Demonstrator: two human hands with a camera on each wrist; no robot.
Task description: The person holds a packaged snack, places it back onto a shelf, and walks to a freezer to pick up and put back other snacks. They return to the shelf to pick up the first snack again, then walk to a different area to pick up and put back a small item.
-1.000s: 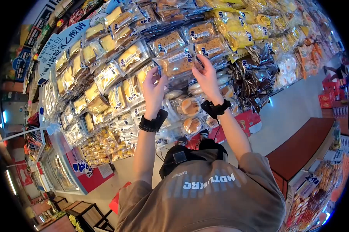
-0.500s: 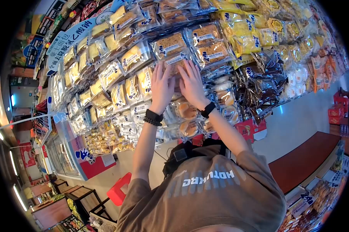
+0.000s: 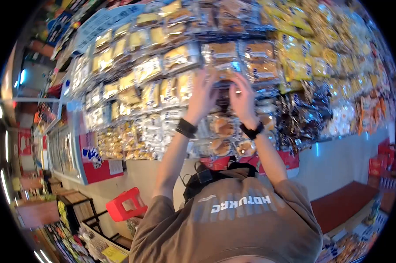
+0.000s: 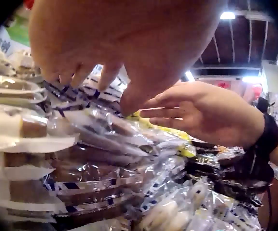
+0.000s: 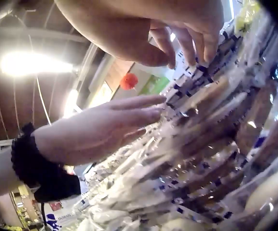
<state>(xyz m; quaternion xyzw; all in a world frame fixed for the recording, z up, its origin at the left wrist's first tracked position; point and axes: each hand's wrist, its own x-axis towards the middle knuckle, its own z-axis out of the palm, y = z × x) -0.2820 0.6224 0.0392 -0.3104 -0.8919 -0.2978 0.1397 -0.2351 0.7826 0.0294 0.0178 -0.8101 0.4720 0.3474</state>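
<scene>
Clear-wrapped brown cakes [image 3: 223, 69], stacked

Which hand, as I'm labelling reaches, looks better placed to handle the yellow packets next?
Probably the right hand: it is nearer the yellow packets, while the left hand would have to cross past it.

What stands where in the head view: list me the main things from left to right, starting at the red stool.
Red stool → left hand → right hand → dark packets → white packets → orange packets.
</scene>
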